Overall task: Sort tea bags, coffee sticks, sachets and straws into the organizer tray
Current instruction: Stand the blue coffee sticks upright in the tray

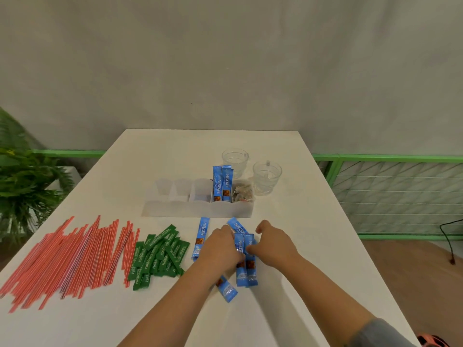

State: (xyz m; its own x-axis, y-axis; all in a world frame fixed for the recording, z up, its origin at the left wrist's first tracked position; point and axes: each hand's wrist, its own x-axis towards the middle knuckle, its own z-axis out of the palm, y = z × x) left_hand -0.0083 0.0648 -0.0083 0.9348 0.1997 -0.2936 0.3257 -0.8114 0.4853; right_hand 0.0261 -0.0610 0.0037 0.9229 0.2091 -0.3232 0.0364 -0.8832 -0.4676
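A translucent organizer tray [175,209] stands mid-table. Blue coffee sticks [221,185] stand upright in its second compartment from the right, and tea bags [242,192] fill the rightmost one. Other blue coffee sticks [246,269] lie on the table in front of the tray. My left hand [220,249] and my right hand [271,245] both grip a pair of these sticks from either side. One more stick [203,230] lies to the left and another [226,290] pokes out under my left forearm. Green sachets [160,256] sit in a heap, red straws [67,256] spread at far left.
Two clear glass cups [235,159] [266,176] stand behind the tray on the right. The white table [313,246] ends at the right above a wooden floor. A green plant [22,181] is off the left edge, a green railing [388,159] behind.
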